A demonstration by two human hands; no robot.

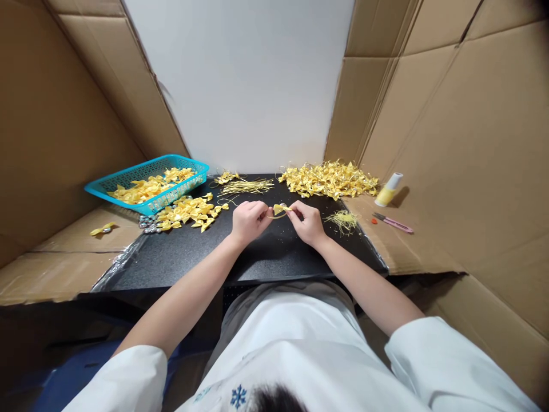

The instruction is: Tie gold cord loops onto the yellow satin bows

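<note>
A small yellow ribbon bow (279, 208) hangs in the air between my two hands, above the black table. My right hand (306, 221) is closed in a pinch on the bow's right end. Closed fingertips of my left hand (250, 220) pinch a thin yellow strand (277, 217), which curves below the bow toward the right fingers. How the strand meets the bow is too small to tell. Left of my left hand lies a pile of yellow bows (191, 213). Just beyond the hands is a bundle of straight yellow strands (249, 186).
A turquoise basket (98, 186) of yellow bows stands at back left, with silvery beads (149, 224) before it. A large heap of bows with strands (330, 179) lies at back right, near yellow clippings (344, 221). A thread spool (388, 191) and pink-handled snips (393, 222) rest on cardboard.
</note>
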